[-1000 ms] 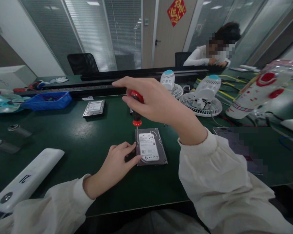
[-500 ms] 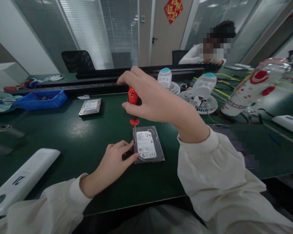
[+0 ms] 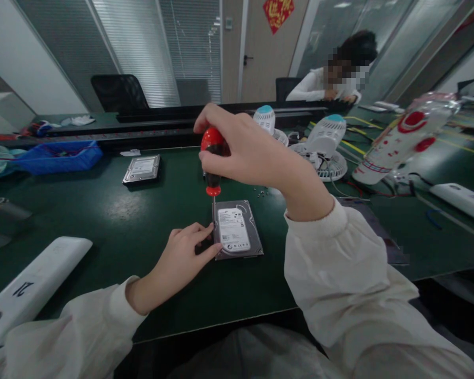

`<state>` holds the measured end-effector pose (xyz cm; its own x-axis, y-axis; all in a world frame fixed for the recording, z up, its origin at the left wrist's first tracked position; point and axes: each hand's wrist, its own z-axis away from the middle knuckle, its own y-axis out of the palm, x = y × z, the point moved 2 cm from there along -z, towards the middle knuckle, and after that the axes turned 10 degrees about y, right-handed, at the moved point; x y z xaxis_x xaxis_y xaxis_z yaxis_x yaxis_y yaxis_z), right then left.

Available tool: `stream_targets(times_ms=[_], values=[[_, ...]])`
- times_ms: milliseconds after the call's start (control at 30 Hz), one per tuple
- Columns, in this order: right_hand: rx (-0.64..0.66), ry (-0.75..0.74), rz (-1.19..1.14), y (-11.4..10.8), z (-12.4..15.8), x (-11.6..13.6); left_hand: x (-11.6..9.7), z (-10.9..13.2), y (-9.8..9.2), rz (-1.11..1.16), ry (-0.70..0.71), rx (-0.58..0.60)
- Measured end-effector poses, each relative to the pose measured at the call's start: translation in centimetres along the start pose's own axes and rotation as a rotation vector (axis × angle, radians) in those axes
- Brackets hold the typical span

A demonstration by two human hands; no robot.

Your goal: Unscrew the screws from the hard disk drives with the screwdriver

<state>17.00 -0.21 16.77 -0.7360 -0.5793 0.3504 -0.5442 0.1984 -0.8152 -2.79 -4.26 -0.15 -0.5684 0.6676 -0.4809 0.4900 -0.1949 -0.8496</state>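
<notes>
A hard drive (image 3: 234,231) with a white label lies flat on the green table in front of me. The thumb and index finger of my left hand (image 3: 185,258) press on its left edge and lower left corner, holding it. Above the drive, my right hand (image 3: 245,150) grips a red and black screwdriver (image 3: 212,181) from the top, fingers wrapped around the handle. The screwdriver stands nearly upright, its shaft pointing down at the drive's upper left edge. Its tip is too small to make out. Several tiny screws (image 3: 262,192) lie beyond the drive, beside my right wrist.
Another hard drive (image 3: 142,168) lies farther back, near a blue tray (image 3: 61,157). White fans (image 3: 327,138) and a patterned bottle (image 3: 406,139) stand to the right. A white numbered device (image 3: 39,284) is at left. A person (image 3: 312,87) sits across the table.
My right hand has turned slightly on the screwdriver, baring more of its handle. The small screws show more plainly. My left hand keeps its place on the drive; the whole view has shifted a little.
</notes>
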Motion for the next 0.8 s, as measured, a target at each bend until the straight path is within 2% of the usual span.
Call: stream_targets(times_ms=[133, 367, 800], values=[[0.003, -0.028, -0.025, 0.1, 0.1, 0.5, 0.0, 0.0, 0.0, 0.003, -0.008, 0.008], [-0.082, -0.071, 0.051, -0.3, -0.1, 0.6, 0.1, 0.0, 0.1, -0.019, -0.002, 0.005], [-0.012, -0.081, 0.015, 0.2, 0.0, 1.2, 0.0, 0.0, 0.2, -0.025, -0.011, 0.016]])
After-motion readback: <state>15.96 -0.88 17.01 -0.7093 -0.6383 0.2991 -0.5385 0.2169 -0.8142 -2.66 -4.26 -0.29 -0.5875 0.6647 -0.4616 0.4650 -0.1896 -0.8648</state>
